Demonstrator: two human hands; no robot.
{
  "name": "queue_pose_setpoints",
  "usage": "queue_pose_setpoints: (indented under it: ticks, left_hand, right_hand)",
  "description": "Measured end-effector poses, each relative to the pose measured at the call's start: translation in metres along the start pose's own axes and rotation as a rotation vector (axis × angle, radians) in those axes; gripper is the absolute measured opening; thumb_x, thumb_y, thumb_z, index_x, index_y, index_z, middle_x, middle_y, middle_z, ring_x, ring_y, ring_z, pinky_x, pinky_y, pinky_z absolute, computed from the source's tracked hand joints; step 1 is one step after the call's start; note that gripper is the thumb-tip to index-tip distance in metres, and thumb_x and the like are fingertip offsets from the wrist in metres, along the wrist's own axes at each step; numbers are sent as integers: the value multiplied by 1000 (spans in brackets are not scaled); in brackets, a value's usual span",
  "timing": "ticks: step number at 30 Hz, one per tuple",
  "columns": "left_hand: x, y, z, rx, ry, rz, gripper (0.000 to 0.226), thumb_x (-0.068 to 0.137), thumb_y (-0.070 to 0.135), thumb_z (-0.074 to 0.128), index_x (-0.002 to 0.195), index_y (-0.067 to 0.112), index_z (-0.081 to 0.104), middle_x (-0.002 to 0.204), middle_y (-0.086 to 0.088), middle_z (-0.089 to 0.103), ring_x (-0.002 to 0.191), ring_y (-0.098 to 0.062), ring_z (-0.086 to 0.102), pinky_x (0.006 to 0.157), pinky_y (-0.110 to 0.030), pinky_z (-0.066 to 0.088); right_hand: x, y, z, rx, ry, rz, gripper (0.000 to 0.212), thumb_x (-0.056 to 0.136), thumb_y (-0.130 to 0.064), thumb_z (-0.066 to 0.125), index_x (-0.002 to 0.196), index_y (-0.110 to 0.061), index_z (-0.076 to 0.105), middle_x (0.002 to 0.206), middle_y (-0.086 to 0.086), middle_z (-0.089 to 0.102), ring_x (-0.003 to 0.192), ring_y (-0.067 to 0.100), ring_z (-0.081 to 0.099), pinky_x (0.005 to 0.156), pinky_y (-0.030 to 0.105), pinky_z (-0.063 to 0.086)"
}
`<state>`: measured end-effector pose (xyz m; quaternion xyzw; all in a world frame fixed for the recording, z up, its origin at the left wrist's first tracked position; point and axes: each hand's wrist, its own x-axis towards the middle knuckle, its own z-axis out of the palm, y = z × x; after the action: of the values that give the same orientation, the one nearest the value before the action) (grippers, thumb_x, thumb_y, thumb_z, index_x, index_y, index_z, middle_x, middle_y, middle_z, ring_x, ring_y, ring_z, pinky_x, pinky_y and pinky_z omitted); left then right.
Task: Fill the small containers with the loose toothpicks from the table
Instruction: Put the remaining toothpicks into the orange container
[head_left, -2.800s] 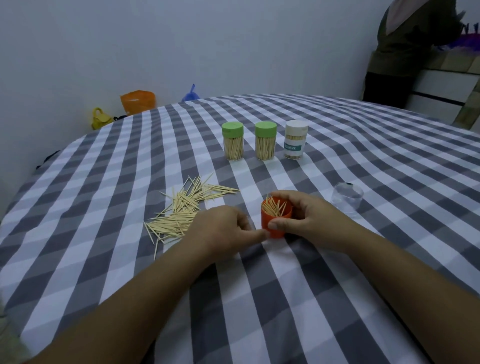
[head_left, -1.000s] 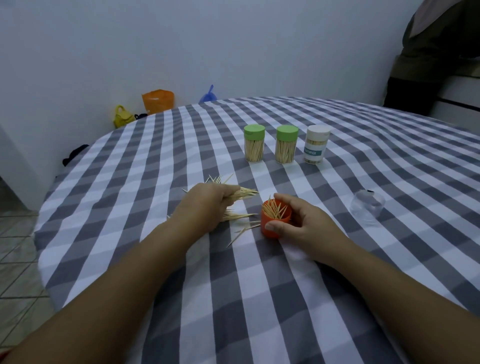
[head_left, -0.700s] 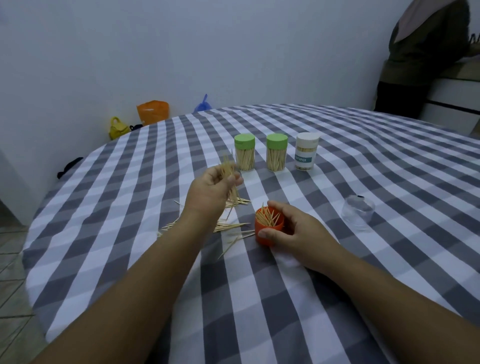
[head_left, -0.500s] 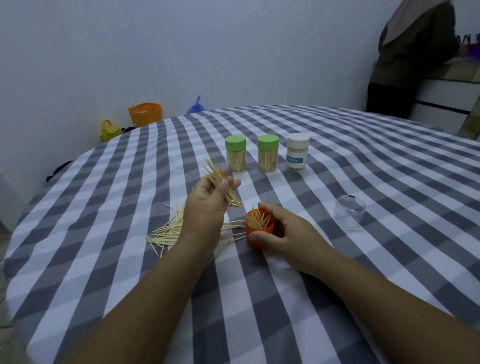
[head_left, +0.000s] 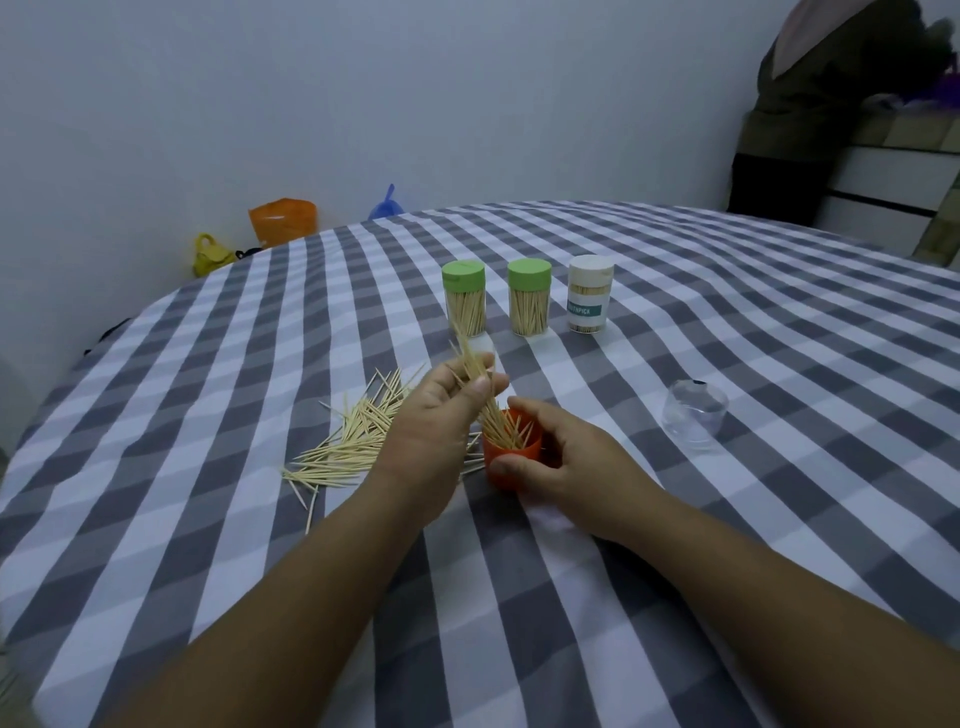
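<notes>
From the head view, the step in hand was judged to be loading: a bundle of toothpicks (head_left: 475, 379) was pinched between thumb and fingers of the left hand (head_left: 439, 421), tilted with its lower ends already inside the orange container (head_left: 511, 452), which was gripped around its side by the right hand (head_left: 561, 462) near the middle of the checked table (head_left: 779, 364). The next move was judged to call for the pinch to be loosened so the bundle slid in, after which more would have to be gathered from the loose toothpicks (head_left: 353, 436) lying just left of the container.
</notes>
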<state>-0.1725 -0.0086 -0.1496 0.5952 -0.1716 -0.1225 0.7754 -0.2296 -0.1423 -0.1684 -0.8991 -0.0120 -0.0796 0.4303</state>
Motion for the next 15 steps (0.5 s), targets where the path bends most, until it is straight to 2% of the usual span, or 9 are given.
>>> queue_pose_setpoints:
  ticks: [3,7,10,13,14,15]
  left_hand:
    - [-3,-2,3,30,-58,-22,19,98,10,43,105,18,58,97,-2,66,79,-8,66,63,-24,56]
    - [-4,-2,2,33,-71,-12,21,99,10,41,106,18,59,95,1,67,80,-10,65,64,-26,54]
    - [-5,1,2,52,-54,-33,23,99,15,40,109,16,61,98,1,67,83,-10,67,67,-29,57]
    - [-7,6,-1,244,-56,-5,29,100,20,40,121,17,61,110,9,63,95,6,62,73,-14,53]
    - [-8,5,-2,340,-89,4,33,100,25,39,128,21,56,120,12,59,107,10,56,84,-12,49]
    - [-8,4,-3,456,-144,7,38,101,32,36,136,25,49,133,12,51,124,6,45,99,-18,42]
  right_hand:
    - [0,1,0,7,4,-21,64,86,-36,65,143,-27,36,131,-6,53,114,8,51,94,19,42]
    - [1,3,1,12,12,-27,64,86,-37,66,142,-27,38,128,-5,56,112,9,54,96,24,45]
    - [1,3,0,13,11,-34,63,85,-37,66,142,-26,39,126,-8,56,112,9,54,93,18,44]
    - [-1,1,-1,27,-5,-40,60,86,-35,65,140,-26,40,120,-13,53,111,7,52,87,12,40]
    - [-1,0,-1,27,-9,-41,59,86,-34,65,140,-26,40,120,-13,54,111,7,52,88,14,41]
    - [-1,0,-1,29,-8,-46,58,87,-33,65,139,-26,41,122,-11,56,111,7,53,90,17,43]
